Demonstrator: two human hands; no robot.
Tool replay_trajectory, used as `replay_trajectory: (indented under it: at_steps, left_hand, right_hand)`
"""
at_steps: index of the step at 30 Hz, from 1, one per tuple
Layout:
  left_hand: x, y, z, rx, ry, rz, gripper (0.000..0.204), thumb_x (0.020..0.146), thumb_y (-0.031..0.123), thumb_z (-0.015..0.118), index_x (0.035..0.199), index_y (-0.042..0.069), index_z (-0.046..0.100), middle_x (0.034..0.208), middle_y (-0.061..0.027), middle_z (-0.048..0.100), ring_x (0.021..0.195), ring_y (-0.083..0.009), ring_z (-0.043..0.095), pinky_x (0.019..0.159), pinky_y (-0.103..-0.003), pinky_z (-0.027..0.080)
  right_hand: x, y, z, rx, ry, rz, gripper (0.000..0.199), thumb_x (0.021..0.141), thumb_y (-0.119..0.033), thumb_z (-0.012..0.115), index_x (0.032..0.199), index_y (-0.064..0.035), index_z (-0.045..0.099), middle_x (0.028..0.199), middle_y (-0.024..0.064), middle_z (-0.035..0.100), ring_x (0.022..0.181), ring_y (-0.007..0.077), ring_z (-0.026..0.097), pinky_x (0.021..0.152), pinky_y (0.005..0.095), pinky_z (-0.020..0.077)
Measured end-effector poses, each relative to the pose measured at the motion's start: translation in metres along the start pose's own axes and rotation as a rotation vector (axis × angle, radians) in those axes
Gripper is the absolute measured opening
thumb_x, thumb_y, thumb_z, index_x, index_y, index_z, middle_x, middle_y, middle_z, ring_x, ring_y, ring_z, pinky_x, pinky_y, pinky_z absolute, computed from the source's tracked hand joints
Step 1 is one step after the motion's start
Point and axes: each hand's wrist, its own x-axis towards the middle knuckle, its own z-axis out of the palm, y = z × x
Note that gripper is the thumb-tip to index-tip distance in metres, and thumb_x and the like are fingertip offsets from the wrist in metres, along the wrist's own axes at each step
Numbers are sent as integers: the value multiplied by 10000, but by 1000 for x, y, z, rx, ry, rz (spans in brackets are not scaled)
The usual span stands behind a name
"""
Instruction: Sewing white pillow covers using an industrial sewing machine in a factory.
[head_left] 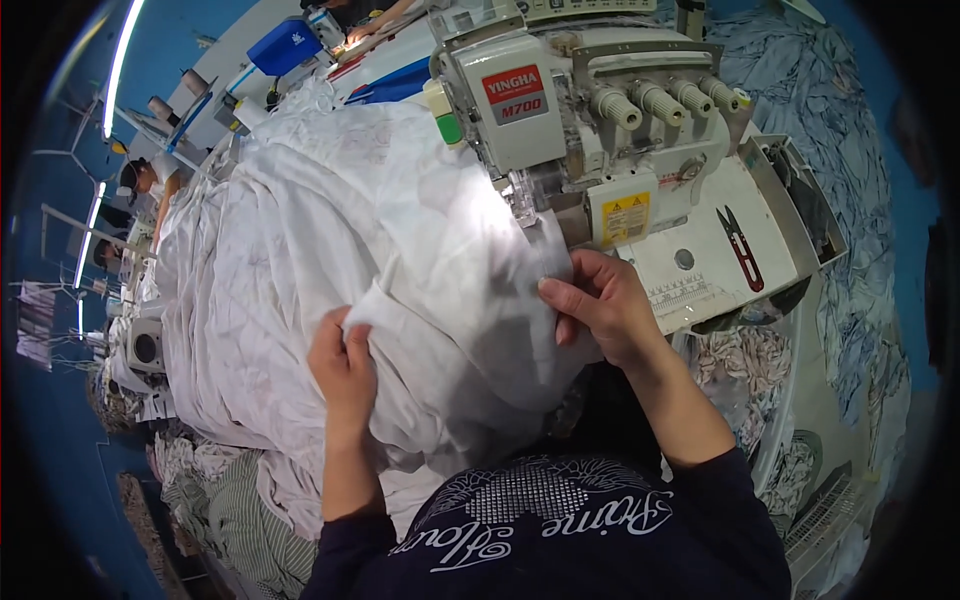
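A big heap of white fabric [330, 230] covers the work table and spills toward me. My left hand [343, 367] pinches a fold of this fabric at the lower middle, fingers curled into the cloth. My right hand [597, 300] grips the fabric's edge just in front of the presser foot [524, 205] of a white overlock sewing machine [590, 120]. The cloth stretches between both hands and runs under the lit needle area.
Red-handled thread snips [741, 248] lie on the machine table at right. Blue-grey cloth [830, 120] is piled far right, striped fabric [235, 520] lower left. Other workers [145, 180] sit at stations at the left. A blue box [285, 45] stands at the back.
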Motion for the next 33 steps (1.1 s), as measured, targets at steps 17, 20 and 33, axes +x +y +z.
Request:
replay_trajectory:
  at_steps: [17,20,33]
  left_hand:
    - [134,-6,-7,267,94,389,162,855,158,606,893,2,626,714,-157,585,594,-264,540,572,-307,424]
    - [153,-4,-4,212,116,435,186,856,191,608,889,8,626,696,-155,577,587,-263,534,567,-311,422]
    - [248,-4,-14,251,183,398,302,872,344,560,878,49,626,658,-156,565,584,-269,525,577,-337,410]
  right_hand:
    - [-1,-1,1,-3,3,0,226,834,-197,664,735,-29,549,593,16,556,476,81,537,471,204,440]
    - [-2,-2,0,-28,10,-25,225,833,-195,665,738,-27,548,602,15,554,480,82,539,469,206,440]
    - [-1,-1,1,45,11,17,164,818,-137,668,847,4,590,692,23,573,472,85,528,439,196,417]
